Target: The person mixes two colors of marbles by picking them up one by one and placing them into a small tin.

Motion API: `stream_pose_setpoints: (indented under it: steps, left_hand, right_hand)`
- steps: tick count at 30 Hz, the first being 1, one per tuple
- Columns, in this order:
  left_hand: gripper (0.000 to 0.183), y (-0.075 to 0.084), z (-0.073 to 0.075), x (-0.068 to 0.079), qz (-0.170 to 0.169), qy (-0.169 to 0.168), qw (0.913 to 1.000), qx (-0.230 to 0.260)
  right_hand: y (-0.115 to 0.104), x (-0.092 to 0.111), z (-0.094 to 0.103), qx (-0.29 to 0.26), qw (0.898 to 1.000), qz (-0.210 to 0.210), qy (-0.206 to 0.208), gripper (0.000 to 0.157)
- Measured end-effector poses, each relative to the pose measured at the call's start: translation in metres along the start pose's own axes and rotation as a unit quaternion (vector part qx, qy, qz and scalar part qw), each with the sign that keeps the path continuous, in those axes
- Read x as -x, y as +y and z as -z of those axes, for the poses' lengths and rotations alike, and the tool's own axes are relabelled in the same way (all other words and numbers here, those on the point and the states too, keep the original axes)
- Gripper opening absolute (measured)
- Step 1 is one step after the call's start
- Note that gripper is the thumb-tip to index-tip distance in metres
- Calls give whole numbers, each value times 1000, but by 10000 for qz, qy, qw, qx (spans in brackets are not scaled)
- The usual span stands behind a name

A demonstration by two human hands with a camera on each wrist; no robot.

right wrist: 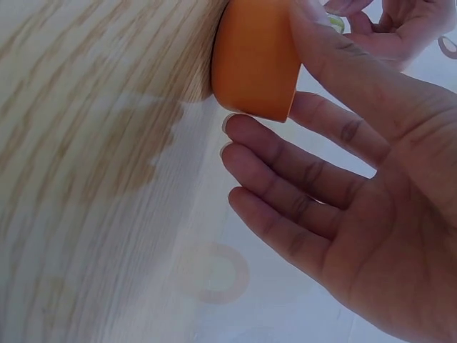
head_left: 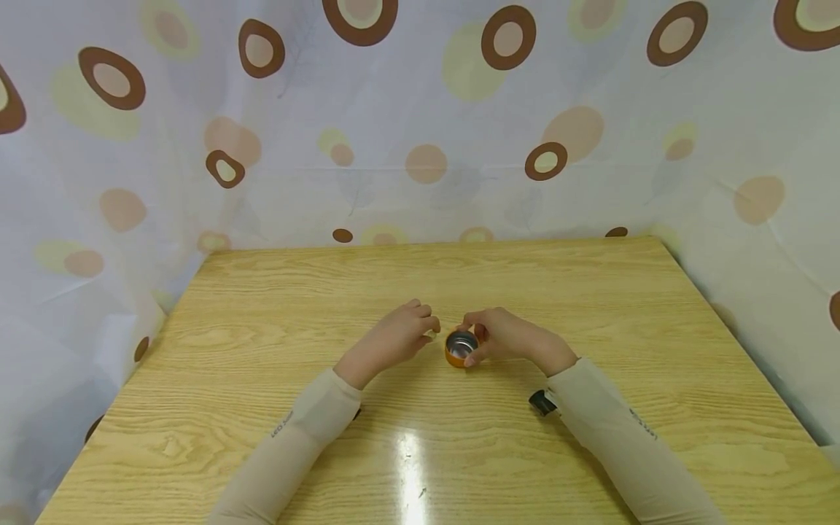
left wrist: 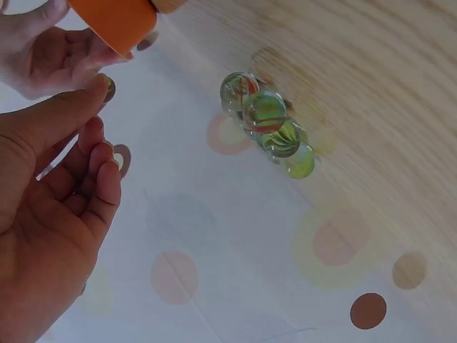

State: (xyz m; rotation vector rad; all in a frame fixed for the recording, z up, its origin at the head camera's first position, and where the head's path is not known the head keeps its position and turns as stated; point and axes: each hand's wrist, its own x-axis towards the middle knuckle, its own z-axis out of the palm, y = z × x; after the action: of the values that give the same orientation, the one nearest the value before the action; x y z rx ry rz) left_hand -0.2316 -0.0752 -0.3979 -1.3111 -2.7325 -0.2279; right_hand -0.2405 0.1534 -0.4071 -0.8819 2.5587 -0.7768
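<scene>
A small orange cup (head_left: 461,348) with a shiny metal inside stands at the middle of the wooden table (head_left: 590,292). My right hand (head_left: 475,340) pinches its rim with thumb and forefinger. In the right wrist view the thumb lies across the orange cup (right wrist: 253,61) and the other fingers (right wrist: 285,179) are spread straight. My left hand (head_left: 425,328) hovers just left of the cup, fingers loosely curled, holding nothing. In the left wrist view several glass marbles (left wrist: 265,121) lie clustered on the table beyond my left hand (left wrist: 100,121), with the cup (left wrist: 118,21) at the top left. The head view does not show the marbles.
A white curtain (head_left: 420,109) with brown and yellow ovals hangs close behind and on both sides of the table. A black wrist-camera strap (head_left: 542,401) shows on the right sleeve. Bare wood lies all around the hands, with a glare patch (head_left: 410,459) near the front edge.
</scene>
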Motion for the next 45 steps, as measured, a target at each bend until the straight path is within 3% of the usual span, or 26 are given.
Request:
stream_pose_setpoints:
  steps: [9, 30, 37, 45]
  left_hand:
    - [17, 6, -3, -5, -302, 206, 9993, -84]
    - [16, 16, -6, -17, -472, 107, 9988, -69]
    - [11, 17, -8, -20, -551, 234, 9981, -134]
    - [24, 18, -8, -19, -457, 179, 9987, -145]
  right_hand:
    - [-2, 1, 0, -56, 10000, -60, 15, 38]
    - [-4, 2, 1, -165, 9997, -124, -97, 37]
    - [-4, 2, 2, -179, 9997, -114, -99, 36]
    - [-4, 3, 2, -108, 9999, -100, -60, 35]
